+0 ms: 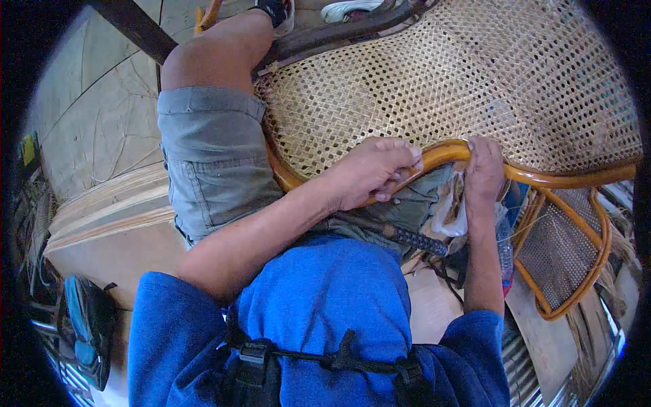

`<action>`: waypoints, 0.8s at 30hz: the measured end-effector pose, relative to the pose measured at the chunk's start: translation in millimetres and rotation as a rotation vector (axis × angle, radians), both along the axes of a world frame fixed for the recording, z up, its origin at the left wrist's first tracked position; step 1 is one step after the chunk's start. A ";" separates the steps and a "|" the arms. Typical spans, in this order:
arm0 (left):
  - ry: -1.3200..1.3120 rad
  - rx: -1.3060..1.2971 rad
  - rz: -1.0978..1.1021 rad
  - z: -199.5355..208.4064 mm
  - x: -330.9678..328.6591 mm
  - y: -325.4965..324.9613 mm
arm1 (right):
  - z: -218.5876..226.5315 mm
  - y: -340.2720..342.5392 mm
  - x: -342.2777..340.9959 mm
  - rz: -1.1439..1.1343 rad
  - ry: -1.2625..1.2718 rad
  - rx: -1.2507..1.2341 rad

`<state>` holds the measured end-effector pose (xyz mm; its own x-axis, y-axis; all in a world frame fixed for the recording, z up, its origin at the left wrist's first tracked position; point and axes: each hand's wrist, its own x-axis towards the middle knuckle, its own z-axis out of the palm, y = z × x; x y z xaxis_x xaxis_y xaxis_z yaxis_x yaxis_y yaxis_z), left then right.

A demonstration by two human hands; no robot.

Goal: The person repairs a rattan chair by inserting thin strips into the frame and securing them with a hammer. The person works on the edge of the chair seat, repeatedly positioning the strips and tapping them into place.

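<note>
I am sitting down, and a big cane chair (434, 88) lies across my lap. Its woven part (475, 81) looks like a net with lots of tiny holes. It is a pale yellow colour. Around the net goes a smooth, shiny orange rim (542, 178) that bends like a bow.

My left hand (369, 173) is on the rim. My fingers (400, 157) curl over the top of it and my thumb is under it, so I am holding the rim tight. My right hand (485, 169) is just beside it, a bit further along the same rim. It wraps over the rim from above and grips it too. My two hands are close but they do not touch.

Under my hands I see my grey shorts (210, 152). My bare knee (210, 51) sticks out past the edge of the chair. A dark stick-shaped tool (407, 237) lies on my lap, under my left arm. I cannot tell what kind it is.

On my right there is another small chair piece (569, 251) with the same orange frame and net. It sits lower down, near my right arm. On my left is the floor (95, 108), and a blue bag (85, 325) rests down by my side. I am wearing a blue shirt (325, 298) with a black strap (325, 358) across it.
</note>
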<state>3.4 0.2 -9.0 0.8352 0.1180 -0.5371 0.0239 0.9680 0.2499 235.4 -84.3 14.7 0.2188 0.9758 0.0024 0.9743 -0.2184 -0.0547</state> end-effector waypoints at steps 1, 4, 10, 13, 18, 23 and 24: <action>-0.003 -0.004 -0.001 0.1 0.0 0.3 | -0.5 -0.1 1.9 0.021 -0.025 -0.002; -0.016 -0.018 -0.002 -1.3 -0.7 0.7 | -0.3 2.0 2.7 0.041 -0.051 -0.045; -0.043 -0.040 0.016 -1.3 -0.5 -0.1 | 11.7 11.6 3.7 0.054 -0.001 -0.171; -0.030 -0.031 0.003 -0.6 -1.5 0.3 | 9.9 14.0 7.7 0.060 -0.014 -0.221; 0.006 -0.012 0.011 2.2 -3.8 1.9 | 20.0 26.6 10.1 0.054 0.058 -0.275; 0.016 0.038 -0.009 1.5 0.4 1.8 | 19.5 29.3 15.4 0.061 -0.015 -0.342; 0.008 0.061 -0.008 2.3 0.5 2.4 | 20.4 27.3 17.5 0.089 -0.021 -0.338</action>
<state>3.9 2.5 -6.7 0.8318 0.1441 -0.5360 0.0340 0.9507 0.3082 252.9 -56.9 35.1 0.1362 0.9375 -0.3204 0.9905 -0.1348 0.0265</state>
